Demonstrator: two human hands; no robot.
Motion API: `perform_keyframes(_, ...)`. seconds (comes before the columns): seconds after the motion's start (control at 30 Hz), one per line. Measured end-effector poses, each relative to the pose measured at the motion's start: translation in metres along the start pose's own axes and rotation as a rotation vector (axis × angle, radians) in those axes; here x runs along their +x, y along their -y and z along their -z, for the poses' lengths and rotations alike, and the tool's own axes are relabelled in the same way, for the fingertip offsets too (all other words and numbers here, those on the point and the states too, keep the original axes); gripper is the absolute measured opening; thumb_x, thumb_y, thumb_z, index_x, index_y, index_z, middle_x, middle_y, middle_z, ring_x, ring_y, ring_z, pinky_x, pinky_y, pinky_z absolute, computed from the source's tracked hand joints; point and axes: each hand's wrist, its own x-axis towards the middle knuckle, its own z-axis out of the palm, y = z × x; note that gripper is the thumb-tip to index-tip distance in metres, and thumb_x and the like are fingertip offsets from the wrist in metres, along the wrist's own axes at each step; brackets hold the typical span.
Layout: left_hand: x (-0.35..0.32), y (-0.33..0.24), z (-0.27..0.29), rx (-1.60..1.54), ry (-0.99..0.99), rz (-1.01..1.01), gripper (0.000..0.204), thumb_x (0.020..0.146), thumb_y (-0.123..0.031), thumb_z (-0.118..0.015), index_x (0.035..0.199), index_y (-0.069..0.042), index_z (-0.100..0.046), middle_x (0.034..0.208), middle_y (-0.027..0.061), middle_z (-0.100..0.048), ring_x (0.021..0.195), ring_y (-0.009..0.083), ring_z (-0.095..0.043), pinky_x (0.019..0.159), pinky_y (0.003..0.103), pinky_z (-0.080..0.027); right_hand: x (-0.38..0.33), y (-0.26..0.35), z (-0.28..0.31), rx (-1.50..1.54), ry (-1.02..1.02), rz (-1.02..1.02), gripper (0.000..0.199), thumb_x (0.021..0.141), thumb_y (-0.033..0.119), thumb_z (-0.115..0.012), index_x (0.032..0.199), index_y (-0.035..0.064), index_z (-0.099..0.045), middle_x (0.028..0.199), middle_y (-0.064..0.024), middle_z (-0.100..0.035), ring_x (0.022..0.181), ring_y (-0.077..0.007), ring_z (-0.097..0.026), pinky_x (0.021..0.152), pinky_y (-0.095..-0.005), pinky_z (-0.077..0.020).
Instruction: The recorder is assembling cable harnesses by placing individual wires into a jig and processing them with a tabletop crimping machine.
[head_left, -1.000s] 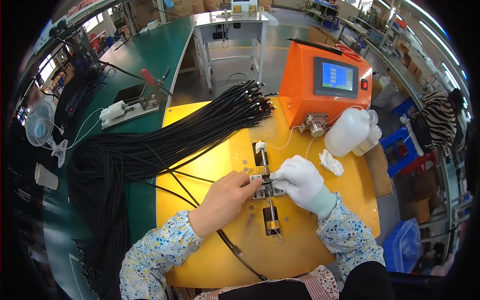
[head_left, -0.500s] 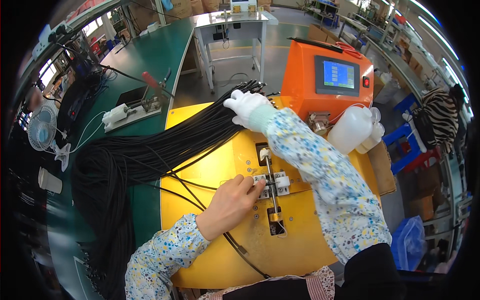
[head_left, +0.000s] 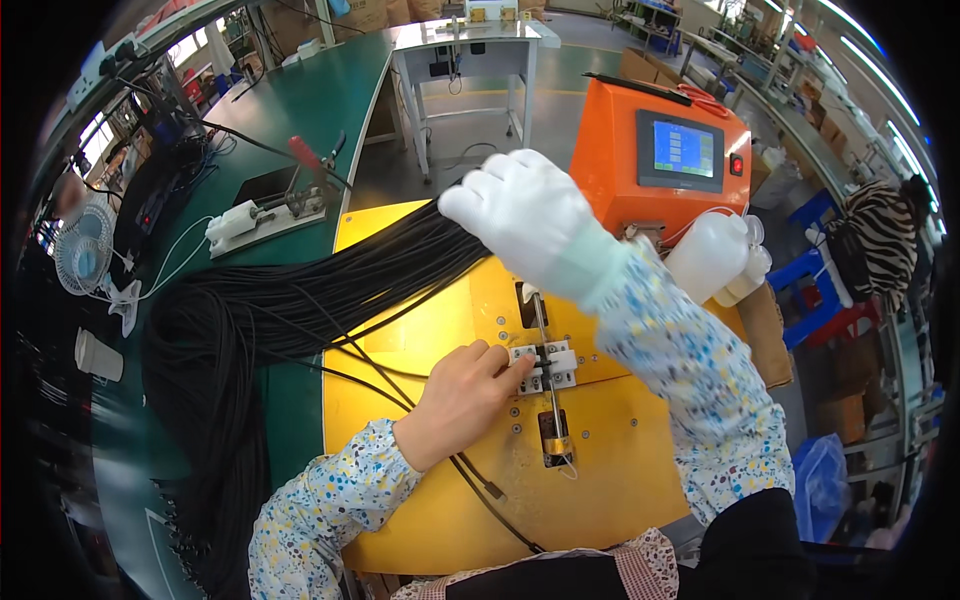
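My bare left hand [head_left: 460, 395] pinches a black cable [head_left: 408, 375] at the white clamping block [head_left: 562, 358], its fingertips against the block's left side. A short black cable end lies in the block, where a metal rod [head_left: 553, 402] crosses it. My right hand [head_left: 535, 215], in a white glove, is raised above the far end of a thick bundle of black cables [head_left: 390, 258]. Its fingers are curled closed; whatever they may hold is hidden. Two loose cables with plugs, one plug [head_left: 493, 489] showing, run across the yellow machine top [head_left: 620, 490] below my left wrist.
An orange control box [head_left: 610, 130] with a screen stands at the far right of the yellow top. White plastic bottles [head_left: 706, 258] sit beside it. On the green bench [head_left: 290, 110] at left are a toggle clamp [head_left: 300, 200], a small fan [head_left: 84, 255] and a white cup [head_left: 98, 358].
My right hand has lifted from the far end of the cable bundle, up and toward me. My left hand stays at the white block.
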Motion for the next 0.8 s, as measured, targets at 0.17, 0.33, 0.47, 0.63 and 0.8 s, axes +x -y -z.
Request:
perform_keyframes(0.17,0.000,0.003,0.000,-0.046,-0.040,0.043,0.038,0.070,-0.001,-0.066,0.108,-0.004,-0.064,0.083,0.0061,-0.057,0.073,0.0224,-0.056,0.066,0.034,-0.047,-0.035,0.023,0.038,0.018,0.189,-0.153,0.024,0.077,0.011,-0.058,0.101,0.0105,-0.062,0.075,-0.0020,-0.053,0.072,-0.0189,-0.058,0.066,-0.0344,-0.0456)
perform_keyframes(0.33,0.006,0.006,0.002,-0.106,-0.019,0.119,0.022,0.074,-0.001,-0.066,0.096,-0.004,-0.064,0.090,0.0068,-0.060,0.088,0.0255,-0.057,0.082,0.036,-0.045,-0.065,0.024,0.032,0.100,0.222,-0.297,0.023,0.079,0.010,-0.063,0.102,0.0082,-0.063,0.078,-0.0043,-0.058,0.074,-0.0223,-0.060,0.066,-0.0347,-0.0463)
perform_keyframes(0.47,0.005,0.005,0.008,-0.037,0.059,0.105,0.012,0.076,-0.004,-0.065,0.087,-0.006,-0.061,0.088,0.0062,-0.059,0.089,0.0258,-0.055,0.086,0.037,-0.042,-0.065,0.027,0.033,0.331,0.323,-0.675,0.018,0.080,0.011,-0.068,0.097,0.0046,-0.065,0.081,-0.0102,-0.063,0.075,-0.0264,-0.063,0.067,-0.0355,-0.0493)
perform_keyframes(0.63,0.011,-0.032,0.070,-0.091,0.300,0.006,0.016,0.075,-0.007,-0.068,0.089,-0.007,-0.061,0.091,0.0063,-0.059,0.098,0.0263,-0.054,0.091,0.042,-0.039,-0.087,0.042,0.049,0.812,0.428,-0.756,0.014,0.081,0.009,-0.065,0.094,0.0032,-0.063,0.081,-0.0129,-0.064,0.075,-0.0272,-0.064,0.068,-0.0347,-0.0501)
perform_keyframes(0.8,0.009,-0.021,0.034,-0.375,0.149,0.367,0.015,0.079,-0.002,-0.068,0.094,-0.002,-0.064,0.088,0.0138,-0.064,0.084,0.0311,-0.063,0.075,0.037,-0.051,-0.103,0.068,0.065,0.824,0.432,-0.737,0.015,0.078,0.009,-0.068,0.091,0.0042,-0.062,0.081,-0.0138,-0.062,0.078,-0.0324,-0.062,0.069,-0.0378,-0.0492)
